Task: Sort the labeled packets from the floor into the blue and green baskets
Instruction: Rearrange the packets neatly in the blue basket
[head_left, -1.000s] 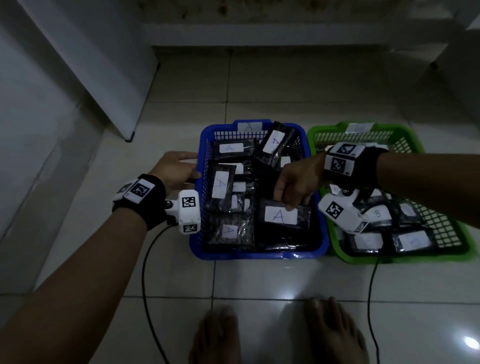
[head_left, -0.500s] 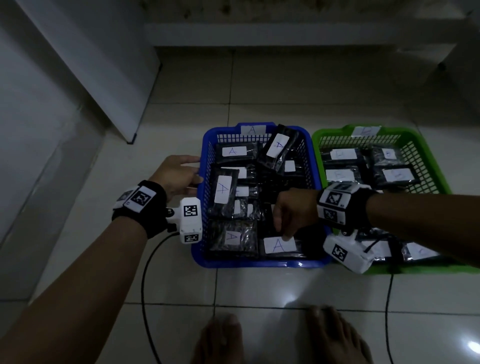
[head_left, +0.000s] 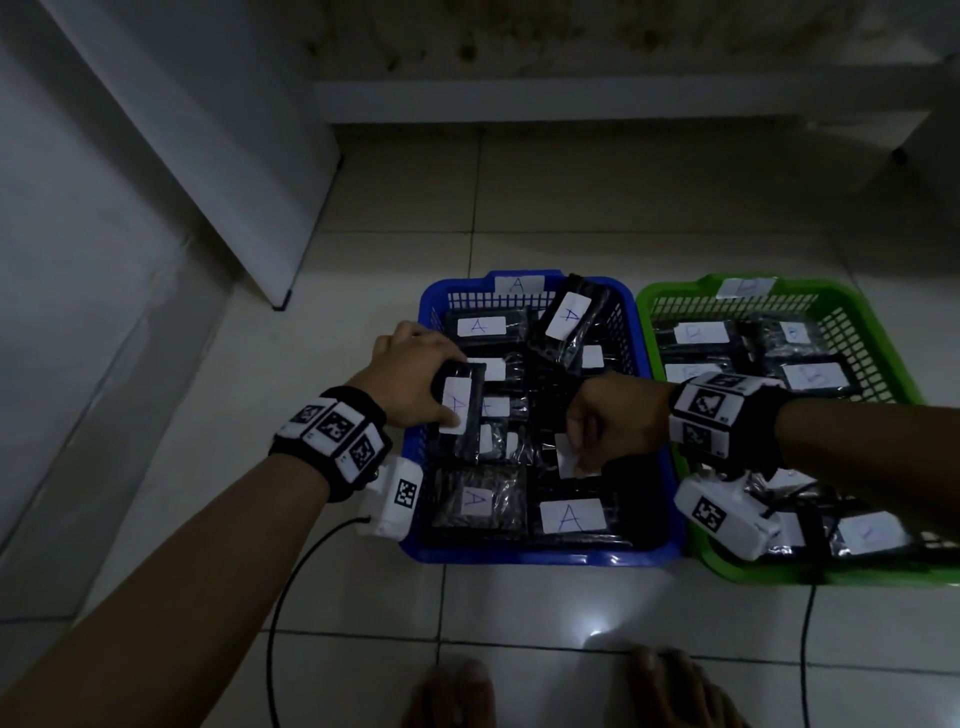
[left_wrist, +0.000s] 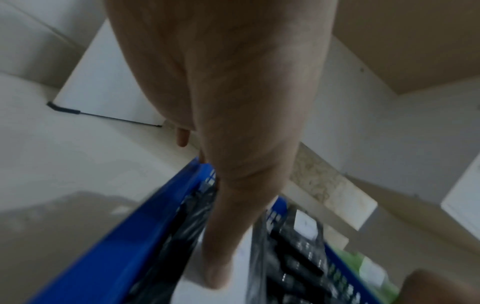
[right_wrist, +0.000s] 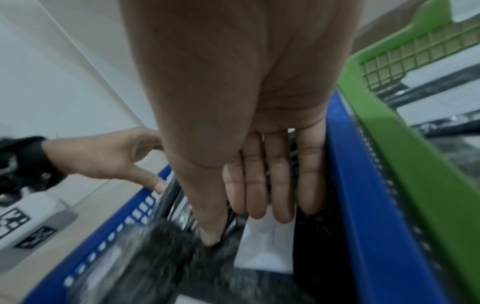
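Observation:
The blue basket (head_left: 540, 558) holds several black packets with white "A" labels. My left hand (head_left: 447, 395) reaches over its left wall and grips an upright "A" packet (head_left: 460, 415), thumb pressed on the label; the left wrist view shows that thumb (left_wrist: 218, 273) on white paper above the blue rim (left_wrist: 116, 257). My right hand (head_left: 582, 452) is in the basket's middle, thumb and curled fingers pinching another packet by its white label (head_left: 569, 460). That label (right_wrist: 262, 246) shows under the fingertips (right_wrist: 259, 207). The green basket (head_left: 779, 574) beside it holds labelled packets.
The baskets stand side by side on a pale tiled floor. Bare feet (head_left: 452, 696) are at the bottom edge, and two black cables (head_left: 291, 597) trail from the wrists. A white door panel (head_left: 208, 130) leans at back left, and a low step runs along the back wall.
My left hand left the basket's outer left rim, reached in and took hold of the upright "A" packet. My right hand let the front "A" packet lie and shifted back onto a middle packet.

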